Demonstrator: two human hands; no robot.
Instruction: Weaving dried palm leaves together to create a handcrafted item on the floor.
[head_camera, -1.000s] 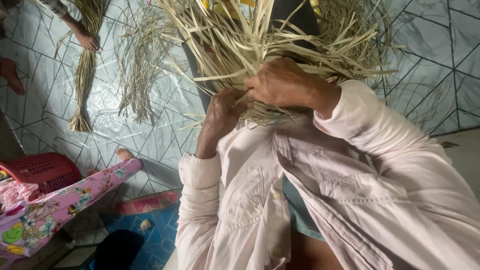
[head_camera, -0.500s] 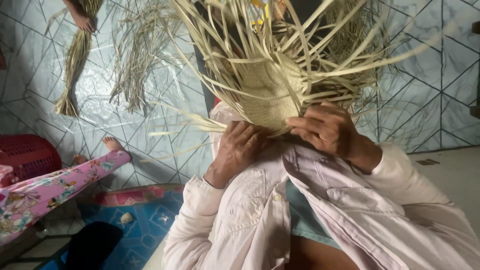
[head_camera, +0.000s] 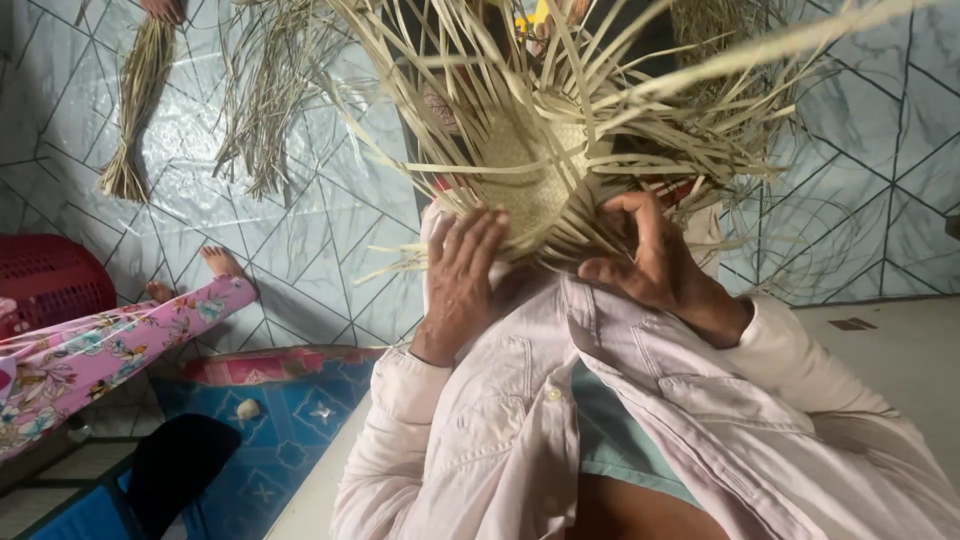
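The pale tiled floor (head_camera: 320, 250) spreads out beyond and to the left of my grip, and my light pink shirt (head_camera: 520, 420) fills the space below it. Right at my grip is the half-woven straw piece (head_camera: 535, 175), a tight plaited patch with long loose strips fanning up and outward above both hands. My left hand (head_camera: 462, 275) lies flat against its lower left edge, fingers spread wide and pressing on the weave rather than closed round it. My right hand (head_camera: 650, 262) is at the lower right edge, its grip narrow, thumb and forefinger curled and pinching loose strips there. Far left of my grip, another person's leg in a flowered pink sleeve of cloth (head_camera: 110, 345) stretches across the floor, beside a red plastic basket (head_camera: 50, 285). Up and left of my grip lie two bundles of straw (head_camera: 135, 110), loose on the tiles.
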